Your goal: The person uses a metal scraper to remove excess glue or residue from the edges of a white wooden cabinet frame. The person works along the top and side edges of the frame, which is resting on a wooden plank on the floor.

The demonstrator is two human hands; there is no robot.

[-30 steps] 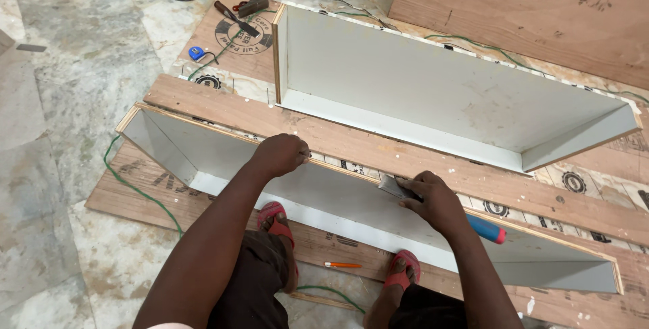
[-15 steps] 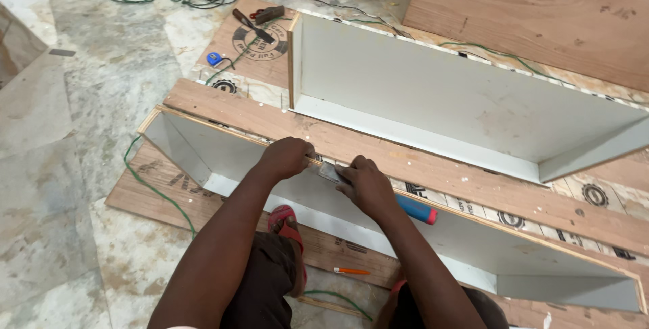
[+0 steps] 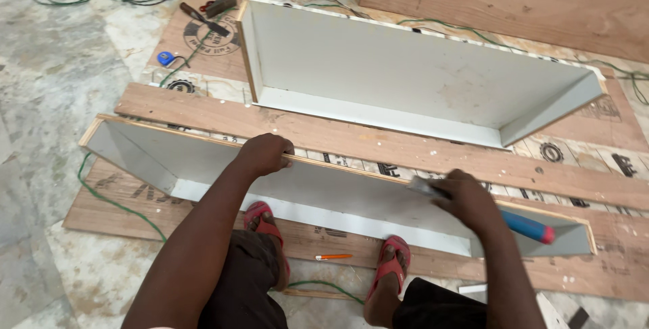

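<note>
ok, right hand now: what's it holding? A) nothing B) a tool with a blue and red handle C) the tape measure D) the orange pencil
B: the right hand grips a tool with a blue handle and red end on the top edge of the near white panel; the orange pencil lies on the floor by the feet.

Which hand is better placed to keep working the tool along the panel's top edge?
The right hand, likely: it already grips the blue-handled tool on the white panel's edge. The left hand only rests on that edge, steadying it.
</note>
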